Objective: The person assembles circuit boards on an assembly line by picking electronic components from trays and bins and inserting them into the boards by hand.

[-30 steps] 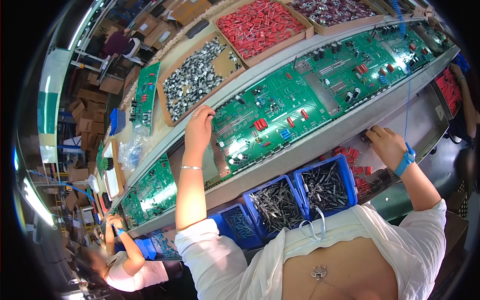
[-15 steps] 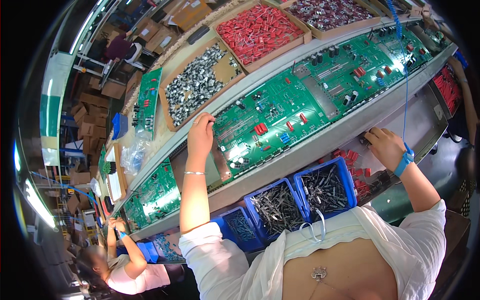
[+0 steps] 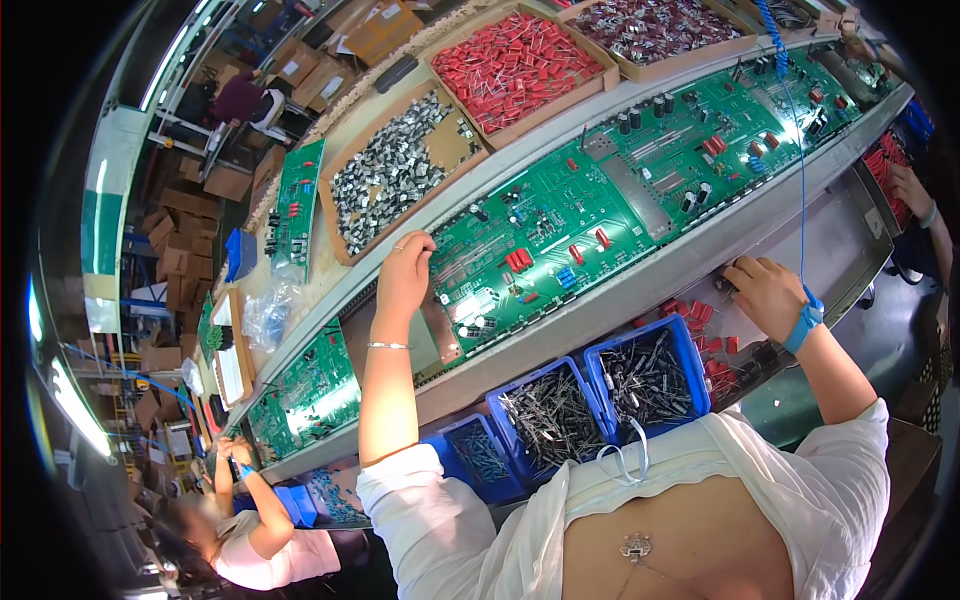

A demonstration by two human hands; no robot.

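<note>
My left hand (image 3: 403, 272) rests on the left edge of a green circuit board (image 3: 540, 240) lying on the conveyor line, fingers curled against the board; a thin bangle circles that wrist. My right hand (image 3: 765, 292), with a blue wrist strap and coiled cord, reaches down among small red components (image 3: 700, 318) on the ledge below the line; what its fingers hold is hidden. Between my arms stand blue bins (image 3: 645, 375) of dark leaded parts.
More green boards (image 3: 740, 130) follow along the line to the right and one (image 3: 305, 390) to the left. Cardboard trays hold red components (image 3: 515, 65) and grey ones (image 3: 385, 175). Another person (image 3: 245, 530) works at lower left; a co-worker's hand (image 3: 915, 190) shows at right.
My left hand has shifted slightly along the board's left edge as the view moved. My right hand stays at the red components.
</note>
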